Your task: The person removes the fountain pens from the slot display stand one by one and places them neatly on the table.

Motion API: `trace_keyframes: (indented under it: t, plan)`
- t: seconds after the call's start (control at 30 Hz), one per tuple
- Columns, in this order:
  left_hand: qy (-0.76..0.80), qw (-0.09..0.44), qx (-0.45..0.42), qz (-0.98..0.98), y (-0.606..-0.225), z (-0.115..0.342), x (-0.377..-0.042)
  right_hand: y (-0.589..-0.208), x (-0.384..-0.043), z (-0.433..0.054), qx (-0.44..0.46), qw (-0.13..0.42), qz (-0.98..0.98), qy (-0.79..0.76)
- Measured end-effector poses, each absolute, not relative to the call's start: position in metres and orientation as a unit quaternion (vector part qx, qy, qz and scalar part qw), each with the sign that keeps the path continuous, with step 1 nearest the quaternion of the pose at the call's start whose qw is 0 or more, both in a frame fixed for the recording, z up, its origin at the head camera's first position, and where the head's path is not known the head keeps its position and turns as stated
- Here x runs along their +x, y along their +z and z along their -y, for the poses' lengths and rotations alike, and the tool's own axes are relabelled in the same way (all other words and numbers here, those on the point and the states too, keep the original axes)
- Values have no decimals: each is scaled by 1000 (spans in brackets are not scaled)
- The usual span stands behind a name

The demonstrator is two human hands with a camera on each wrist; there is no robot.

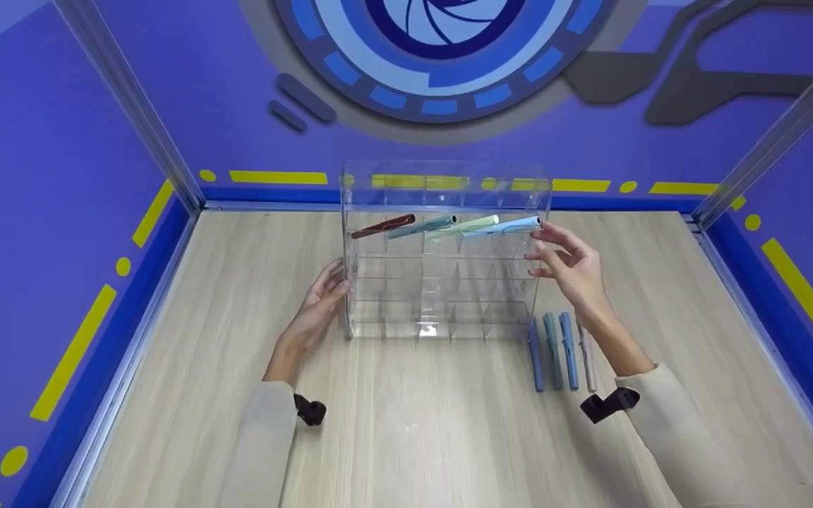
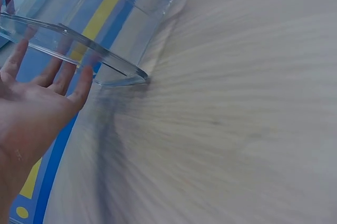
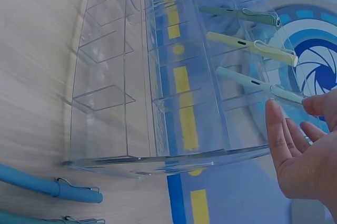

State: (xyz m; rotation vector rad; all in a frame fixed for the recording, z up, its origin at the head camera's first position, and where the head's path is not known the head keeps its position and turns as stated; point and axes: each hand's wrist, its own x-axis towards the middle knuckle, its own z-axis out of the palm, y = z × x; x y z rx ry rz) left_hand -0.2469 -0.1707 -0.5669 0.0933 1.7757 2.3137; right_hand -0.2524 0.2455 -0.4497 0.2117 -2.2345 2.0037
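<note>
A clear acrylic pen rack (image 1: 442,268) with several tiers of compartments stands on the table. Its upper tier carries a dark red pen (image 1: 387,226), a teal pen (image 1: 423,227), a pale green pen (image 1: 473,225) and a light blue pen (image 1: 509,226), all leaning. At the rack's left side, my left hand (image 1: 312,310) rests extended fingers against the clear side wall (image 2: 79,37). My right hand (image 1: 574,268) is at the right side, loosely bent fingers (image 3: 276,121) beside the capped end of the light blue pen; whether they touch it I cannot tell.
On the table right of the rack lie a dark blue pen (image 1: 536,356), a teal-green pen (image 1: 553,353), a blue pen (image 1: 569,353) and a greyish pen (image 1: 588,360), side by side. Blue-purple panels (image 1: 223,141) enclose the wooden table (image 1: 392,437) at back and sides.
</note>
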Motion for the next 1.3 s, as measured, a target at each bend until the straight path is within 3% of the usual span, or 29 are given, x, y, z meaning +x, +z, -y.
trace_keyframes:
  t: [1.0,1.3]
  plan:
    - [744,136,50,-652,-575,176,-246,-454,-275,-212,62,30,661,747]
    - [745,140,61,-649,-576,174,-250,-446,-265,-220,57,84,642,760]
